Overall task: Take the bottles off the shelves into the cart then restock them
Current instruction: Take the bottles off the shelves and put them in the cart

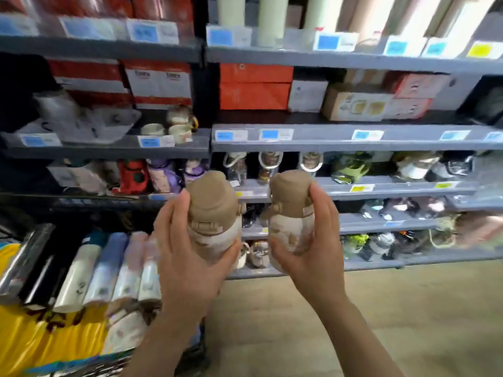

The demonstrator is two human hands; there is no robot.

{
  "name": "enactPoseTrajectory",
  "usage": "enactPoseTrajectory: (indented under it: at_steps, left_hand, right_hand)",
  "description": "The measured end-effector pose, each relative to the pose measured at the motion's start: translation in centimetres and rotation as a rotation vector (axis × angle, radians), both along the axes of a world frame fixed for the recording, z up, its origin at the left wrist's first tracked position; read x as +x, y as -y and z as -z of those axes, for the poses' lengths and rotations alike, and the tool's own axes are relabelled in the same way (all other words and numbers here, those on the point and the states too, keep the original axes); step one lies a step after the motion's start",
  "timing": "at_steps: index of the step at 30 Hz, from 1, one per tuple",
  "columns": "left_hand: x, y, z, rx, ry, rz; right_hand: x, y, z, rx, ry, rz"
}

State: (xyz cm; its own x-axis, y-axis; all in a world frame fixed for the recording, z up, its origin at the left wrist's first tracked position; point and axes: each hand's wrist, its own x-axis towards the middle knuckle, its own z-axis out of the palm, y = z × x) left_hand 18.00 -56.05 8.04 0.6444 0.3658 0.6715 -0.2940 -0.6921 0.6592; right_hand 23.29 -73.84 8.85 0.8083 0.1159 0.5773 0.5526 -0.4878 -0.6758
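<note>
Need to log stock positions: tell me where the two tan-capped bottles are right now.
In the head view, centre frame: the left hand grips one tan-capped bottle, the right hand the other, both upright before the grey shelves.

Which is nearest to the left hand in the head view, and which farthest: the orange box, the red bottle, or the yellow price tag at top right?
From the left hand:
1. Red bottle, on the shelf up and left.
2. Orange box, higher shelf, upper middle.
3. Yellow price tag, top shelf edge, far right.
</note>
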Motion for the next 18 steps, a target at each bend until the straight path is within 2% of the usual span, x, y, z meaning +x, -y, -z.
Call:
enactPoseTrajectory:
  at_steps: [4,11,18]
  left_hand:
    - [4.0,9.7,-3.3,0.032,0.052,0.162]
    - [11.9,20.4,-6.0,0.093,0.177,0.385]
    - [24.0,31.0,-8.1,0.025,0.279,0.546]
  right_hand:
    - [1.7,9.1,-3.0,0.063,0.076,0.116]
    - [6.2,20.8,-6.4,0.15,0.2,0.336]
    - [15.3,30.6,-9.4,0.031,0.338,0.447]
